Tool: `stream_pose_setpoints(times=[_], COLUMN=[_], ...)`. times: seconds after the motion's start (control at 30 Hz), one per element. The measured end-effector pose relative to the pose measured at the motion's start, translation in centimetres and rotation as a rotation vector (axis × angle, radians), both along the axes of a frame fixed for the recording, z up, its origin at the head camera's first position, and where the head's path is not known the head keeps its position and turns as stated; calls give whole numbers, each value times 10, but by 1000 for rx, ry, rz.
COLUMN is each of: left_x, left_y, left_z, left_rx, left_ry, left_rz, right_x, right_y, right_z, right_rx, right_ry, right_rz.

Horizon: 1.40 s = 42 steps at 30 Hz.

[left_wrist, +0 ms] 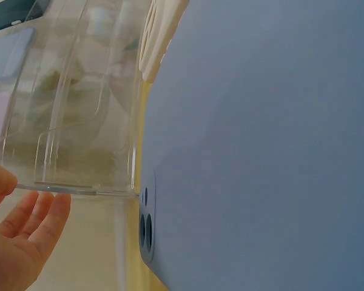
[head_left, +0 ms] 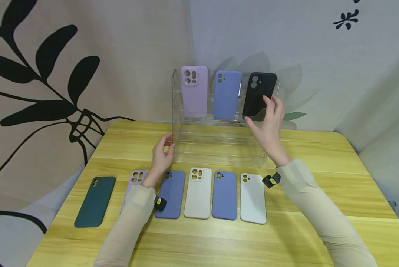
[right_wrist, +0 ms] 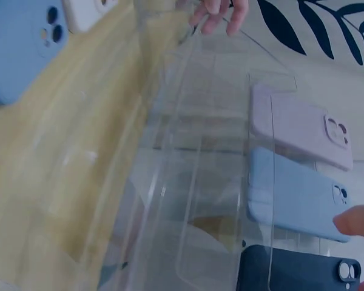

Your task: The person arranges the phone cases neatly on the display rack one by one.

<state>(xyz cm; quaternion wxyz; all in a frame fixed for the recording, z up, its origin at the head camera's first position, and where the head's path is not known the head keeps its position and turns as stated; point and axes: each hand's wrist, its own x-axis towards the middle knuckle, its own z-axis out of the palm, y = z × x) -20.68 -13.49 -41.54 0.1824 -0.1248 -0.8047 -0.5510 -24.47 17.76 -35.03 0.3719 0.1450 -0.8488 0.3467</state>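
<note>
A clear stepped display rack (head_left: 216, 159) stands at the back of the table. My left hand (head_left: 162, 155) pinches its left side panel between thumb and fingers, seen edge-on in the left wrist view. On the top tier lean a pale purple phone case (head_left: 195, 96), a light blue phone case (head_left: 227, 98) and a black phone case (head_left: 257, 87), which tilts to the right. My right hand (head_left: 269, 129) is in front of the black case, thumb and fingers spread apart, the thumb by its lower left corner and the fingertips over its right part.
In front of the rack lies a row of phone cases: dark green (head_left: 95, 202), purple (head_left: 137, 176) partly under my left arm, blue (head_left: 174, 194), cream (head_left: 198, 196), another blue (head_left: 224, 196) and white (head_left: 253, 200). A patterned cloth (head_left: 136, 55) hangs behind the table.
</note>
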Motion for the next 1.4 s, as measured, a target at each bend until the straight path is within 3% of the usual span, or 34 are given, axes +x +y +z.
stream_pose_setpoints(times=[0.7, 1.03, 1.4], left_x=[-1, -1, 0], left_y=[0, 0, 0], left_z=[-2, -2, -2], left_rx=[-13, -9, -3], left_ry=[28, 15, -8], left_rz=[6, 9, 0], right_x=[62, 90, 109], right_y=[10, 9, 6], right_z=[-48, -73, -95], right_rx=[16, 4, 26], right_ry=[-143, -304, -464], right_rz=[63, 73, 52])
